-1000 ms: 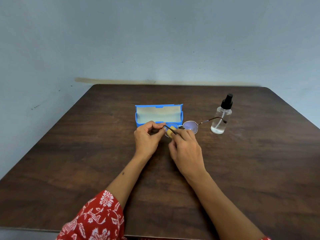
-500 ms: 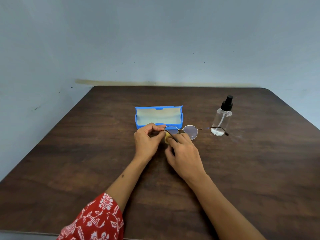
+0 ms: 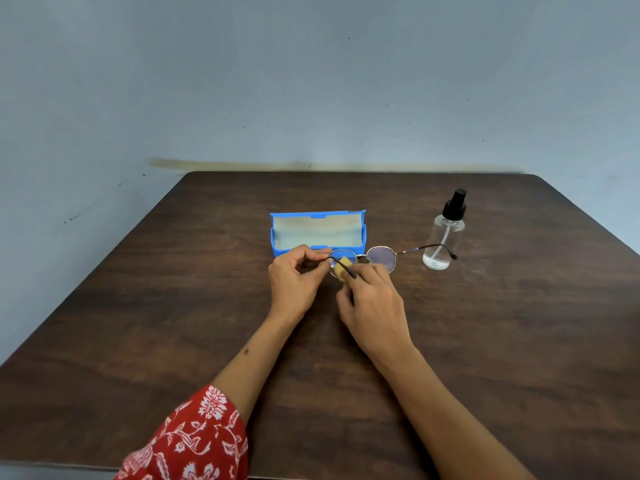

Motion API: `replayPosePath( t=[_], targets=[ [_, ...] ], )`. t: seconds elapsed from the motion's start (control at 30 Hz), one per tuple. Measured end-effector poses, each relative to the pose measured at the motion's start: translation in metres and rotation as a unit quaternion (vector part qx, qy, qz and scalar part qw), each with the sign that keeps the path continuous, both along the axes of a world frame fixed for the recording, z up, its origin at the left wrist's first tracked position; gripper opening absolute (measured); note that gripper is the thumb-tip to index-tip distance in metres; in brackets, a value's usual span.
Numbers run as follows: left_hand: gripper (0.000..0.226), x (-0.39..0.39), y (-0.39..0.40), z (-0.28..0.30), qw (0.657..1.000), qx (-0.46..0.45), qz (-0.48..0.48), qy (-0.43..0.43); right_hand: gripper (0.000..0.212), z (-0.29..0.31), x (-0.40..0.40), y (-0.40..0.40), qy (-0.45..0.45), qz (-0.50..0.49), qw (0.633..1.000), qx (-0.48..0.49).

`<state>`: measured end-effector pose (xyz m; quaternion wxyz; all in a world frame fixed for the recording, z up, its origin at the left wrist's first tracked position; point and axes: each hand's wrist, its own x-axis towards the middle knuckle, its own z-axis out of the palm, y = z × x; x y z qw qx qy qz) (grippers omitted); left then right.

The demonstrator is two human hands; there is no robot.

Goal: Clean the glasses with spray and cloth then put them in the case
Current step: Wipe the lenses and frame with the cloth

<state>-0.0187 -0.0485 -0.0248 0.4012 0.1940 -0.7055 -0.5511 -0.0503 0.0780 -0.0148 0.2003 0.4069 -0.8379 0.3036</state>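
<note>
Left hand pinches glasses rim | right hand grips yellow cloth on lens | case open at 12 o'clock

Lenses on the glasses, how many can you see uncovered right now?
1. The right-side lens is clear to view, beside the spray bottle. The other lens is partly covered by the yellow cloth that the right hand rubs on it.

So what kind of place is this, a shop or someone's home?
Probably a plain room at home: a bare dark wooden table pushed against a scuffed pale blue wall, with no shop fittings in view.
</note>
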Motion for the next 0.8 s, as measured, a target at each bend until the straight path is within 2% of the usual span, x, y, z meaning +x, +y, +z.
replayPosePath(
  t=[0.1,0.3,0.47,0.6,0.8],
  targets=[
    [0.027,0.0005,-0.0013,-0.0007,1.000,0.000,-0.001,-0.005,0.012,-0.0008,0.0019,-0.0002,0.006,0.041,0.999,0.017],
    [0.031,0.0006,-0.0005,0.0001,1.000,0.000,0.003,0.005,0.019,-0.0007,-0.0015,0.0004,0.001,-0.013,1.000,0.009],
    [0.016,-0.0005,-0.0018,-0.0009,1.000,-0.003,-0.001,-0.011,0.013,-0.0015,0.0008,-0.0009,0.014,0.038,0.999,0.030],
    [0.029,-0.0017,-0.0004,-0.0008,1.000,0.001,-0.001,0.006,0.018,-0.0011,-0.0021,-0.0002,-0.003,-0.013,1.000,-0.005],
    [0.032,-0.0019,-0.0032,-0.0040,1.000,-0.003,-0.001,0.001,0.011,-0.0010,0.0013,-0.0002,0.012,0.041,0.999,0.016]
  ],
)
